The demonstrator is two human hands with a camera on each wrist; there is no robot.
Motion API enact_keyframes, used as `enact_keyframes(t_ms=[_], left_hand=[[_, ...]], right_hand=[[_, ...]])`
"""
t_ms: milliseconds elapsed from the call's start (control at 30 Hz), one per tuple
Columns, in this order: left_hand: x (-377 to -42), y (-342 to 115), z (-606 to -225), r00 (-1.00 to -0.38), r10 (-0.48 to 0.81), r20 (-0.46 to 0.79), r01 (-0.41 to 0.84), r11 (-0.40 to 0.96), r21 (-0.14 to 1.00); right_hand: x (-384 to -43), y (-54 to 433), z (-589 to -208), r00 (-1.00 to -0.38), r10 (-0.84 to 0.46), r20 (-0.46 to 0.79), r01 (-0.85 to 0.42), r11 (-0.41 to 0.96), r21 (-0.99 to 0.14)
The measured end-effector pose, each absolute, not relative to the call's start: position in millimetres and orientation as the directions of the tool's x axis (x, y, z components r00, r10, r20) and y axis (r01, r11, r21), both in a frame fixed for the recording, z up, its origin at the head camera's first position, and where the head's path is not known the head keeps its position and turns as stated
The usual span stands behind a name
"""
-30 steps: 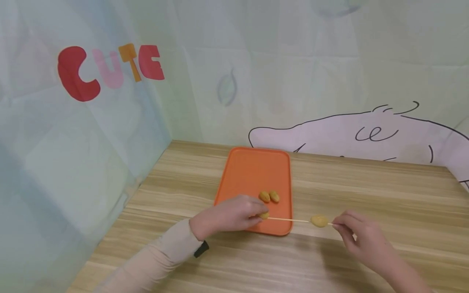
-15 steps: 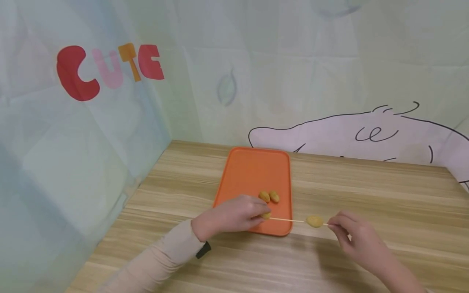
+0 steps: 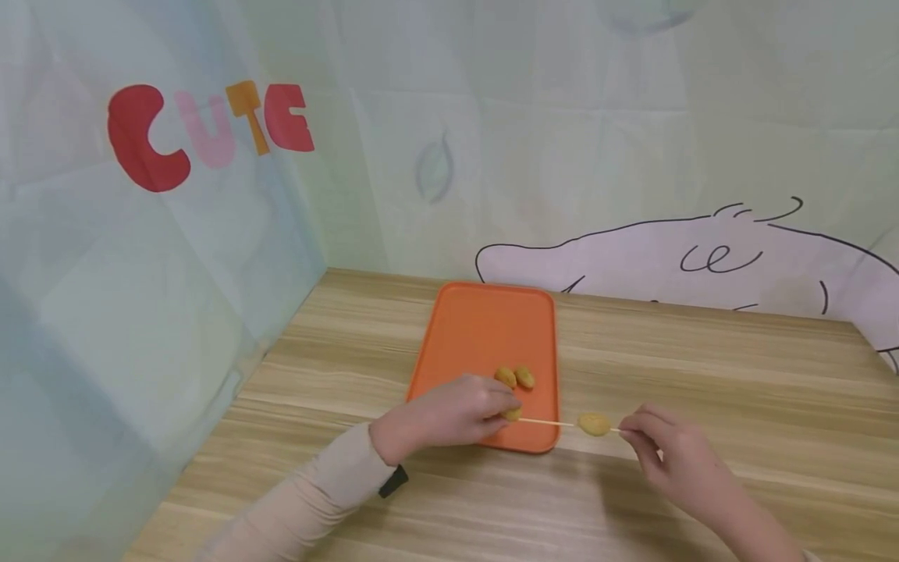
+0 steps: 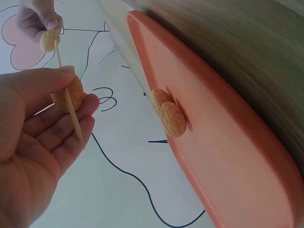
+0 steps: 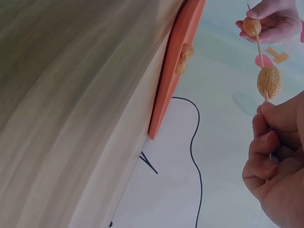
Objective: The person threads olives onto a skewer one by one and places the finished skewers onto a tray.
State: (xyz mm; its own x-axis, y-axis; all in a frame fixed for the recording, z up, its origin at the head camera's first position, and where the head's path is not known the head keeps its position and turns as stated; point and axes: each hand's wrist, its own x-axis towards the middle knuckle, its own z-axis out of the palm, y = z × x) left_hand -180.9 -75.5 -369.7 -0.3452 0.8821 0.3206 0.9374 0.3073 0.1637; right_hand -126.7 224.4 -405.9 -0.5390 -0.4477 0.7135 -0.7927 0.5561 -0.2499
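Note:
My left hand [image 3: 449,410] pinches a golden-brown oval food ball [image 3: 513,414] with wrinkled skin over the front of the orange tray [image 3: 485,332]. A thin wooden skewer [image 3: 546,422] runs through that ball; in the left wrist view its pointed end [image 4: 78,127] passes over the fingers. To the right, my right hand [image 3: 677,457] grips the skewer's other end, thumb against the curled fingers. Just ahead of those fingertips a second ball [image 5: 270,81] is threaded on the stick. A bare length of skewer separates the two balls.
Two more food balls [image 3: 516,378] lie side by side on the tray, just beyond my left hand. The tray rests on a wood-grain table [image 3: 688,367]. Printed cloth walls [image 3: 583,156] stand behind and at the left. A dark band [image 3: 393,480] shows by the left sleeve.
My right hand has moved left, carrying the skewer and its ball closer to the left hand. The bare stretch between the balls is shorter. The left hand has shifted slightly right.

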Motion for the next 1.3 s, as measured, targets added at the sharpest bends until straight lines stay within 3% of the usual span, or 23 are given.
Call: enact_keyframes(t_ms=[300, 1300], left_hand=[[-178.9, -73.7, -368.4, -0.368, 0.882, 0.295, 0.928, 0.329, 0.174], [-177.8, -65.3, -372.4, -0.373, 0.878, 0.300, 0.925, 0.329, 0.187]], right_hand=[[-129.5, 218.4, -411.0, -0.511, -0.439, 0.739, -0.809, 0.536, -0.241], [-131.0, 204.4, -415.1, -0.562, -0.455, 0.691, -0.797, 0.522, -0.304]])
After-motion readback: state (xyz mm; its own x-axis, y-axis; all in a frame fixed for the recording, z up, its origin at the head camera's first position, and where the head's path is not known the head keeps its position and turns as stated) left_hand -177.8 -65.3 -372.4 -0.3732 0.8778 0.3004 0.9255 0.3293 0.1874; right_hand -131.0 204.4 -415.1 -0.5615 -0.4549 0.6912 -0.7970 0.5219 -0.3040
